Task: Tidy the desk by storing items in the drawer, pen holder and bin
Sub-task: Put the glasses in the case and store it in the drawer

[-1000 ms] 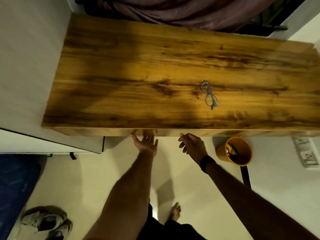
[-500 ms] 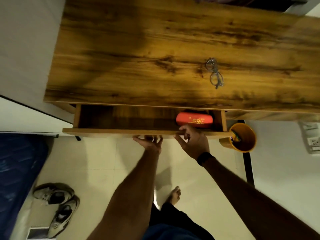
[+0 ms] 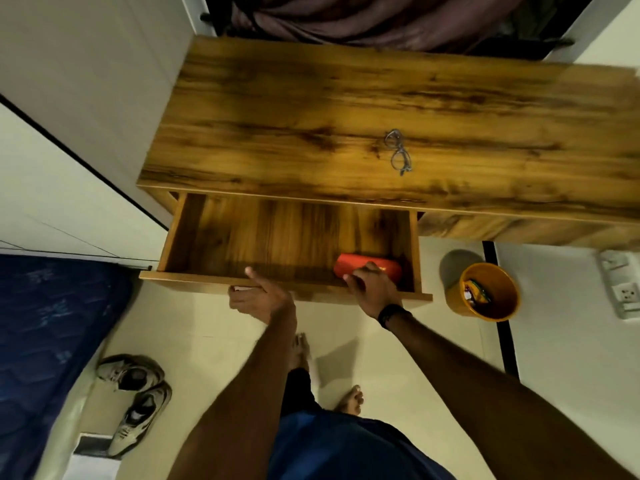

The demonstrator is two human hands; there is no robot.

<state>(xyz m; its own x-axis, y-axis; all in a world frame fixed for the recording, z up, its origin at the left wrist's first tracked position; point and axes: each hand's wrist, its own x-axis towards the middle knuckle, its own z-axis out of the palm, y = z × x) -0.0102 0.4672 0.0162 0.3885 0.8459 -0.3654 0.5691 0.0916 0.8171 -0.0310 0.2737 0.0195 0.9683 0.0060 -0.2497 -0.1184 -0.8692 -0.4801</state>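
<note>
Both hands – drawer now pulled wide, red case exposed

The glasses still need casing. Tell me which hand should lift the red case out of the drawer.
Right. The right hand already touches the red case in the drawer, while the left hand holds the drawer front.

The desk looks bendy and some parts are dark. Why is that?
Head view: the wide-angle lens curves the desk edges. Dim yellowish light leaves a dark shadow at the front of the drawer floor. The left hand is a bit blurred; the glasses look soft.
</note>
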